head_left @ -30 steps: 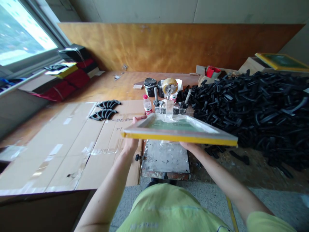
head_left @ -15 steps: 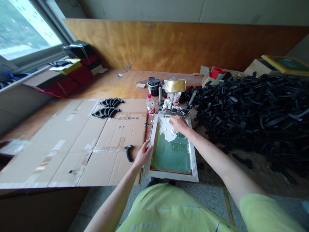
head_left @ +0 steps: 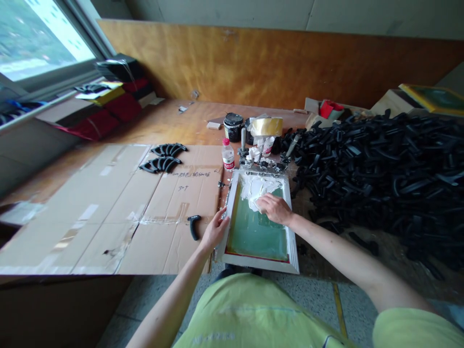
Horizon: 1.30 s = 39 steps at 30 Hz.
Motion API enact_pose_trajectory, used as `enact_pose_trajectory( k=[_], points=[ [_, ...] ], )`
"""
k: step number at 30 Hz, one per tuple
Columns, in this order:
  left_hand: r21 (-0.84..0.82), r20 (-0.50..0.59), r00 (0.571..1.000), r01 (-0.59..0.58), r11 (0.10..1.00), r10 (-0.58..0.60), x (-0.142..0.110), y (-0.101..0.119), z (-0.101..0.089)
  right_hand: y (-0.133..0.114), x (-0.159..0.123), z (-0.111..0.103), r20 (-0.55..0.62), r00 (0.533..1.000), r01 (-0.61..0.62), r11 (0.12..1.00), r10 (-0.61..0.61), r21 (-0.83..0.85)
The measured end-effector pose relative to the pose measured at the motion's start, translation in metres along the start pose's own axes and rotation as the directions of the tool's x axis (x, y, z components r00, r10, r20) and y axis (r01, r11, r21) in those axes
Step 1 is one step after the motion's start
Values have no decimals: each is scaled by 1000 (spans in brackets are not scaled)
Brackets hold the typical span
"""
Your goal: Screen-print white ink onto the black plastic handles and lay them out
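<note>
A screen printing frame (head_left: 294, 241) with a silver border and green mesh lies in front of me. White ink (head_left: 253, 186) is spread thickly over the far part of its mesh. My left hand (head_left: 216, 228) is closed on the frame's left edge. Over the mesh, at the near edge of the ink, my right hand (head_left: 276, 209) has its fingers pressed together; what they hold is hidden. Metal clamps (head_left: 263, 167) sit at the frame's far end. To the left, a single curved black plastic part (head_left: 195, 227) lies on flattened cardboard (head_left: 108, 193).
Several black parts (head_left: 163, 157) lie in two rows on the cardboard. A red-capped bottle (head_left: 228, 155), a black tub (head_left: 233, 126) and a roll of tape (head_left: 267, 127) stand beyond the frame. A big heap of black parts (head_left: 380, 169) covers the right side.
My right hand has drawn back toward me over the mesh, from the far end to the near edge of the ink. My left hand stays at the frame's edge.
</note>
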<state>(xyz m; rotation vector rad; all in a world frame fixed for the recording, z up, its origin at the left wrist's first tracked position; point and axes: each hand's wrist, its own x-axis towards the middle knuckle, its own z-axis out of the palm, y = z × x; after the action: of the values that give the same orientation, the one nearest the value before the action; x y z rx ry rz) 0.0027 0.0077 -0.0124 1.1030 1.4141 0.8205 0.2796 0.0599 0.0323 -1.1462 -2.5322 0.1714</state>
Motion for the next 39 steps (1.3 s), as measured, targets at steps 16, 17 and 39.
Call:
enact_pose_trajectory(
  k=[16,17,39],
  points=[
    [-187,-92,976,-211,959,197,-17,139,-8,99,11,-51,-296,651,-669,712,699,211],
    [-211,-130,958,-280,937,257,-11,149,-5,99,-4,-42,-269,603,-714,659,751,238],
    [3,-15,985,173,985,-173,-21,13,25,-21,-47,39,-123,926,-302,895,358,329]
  ],
)
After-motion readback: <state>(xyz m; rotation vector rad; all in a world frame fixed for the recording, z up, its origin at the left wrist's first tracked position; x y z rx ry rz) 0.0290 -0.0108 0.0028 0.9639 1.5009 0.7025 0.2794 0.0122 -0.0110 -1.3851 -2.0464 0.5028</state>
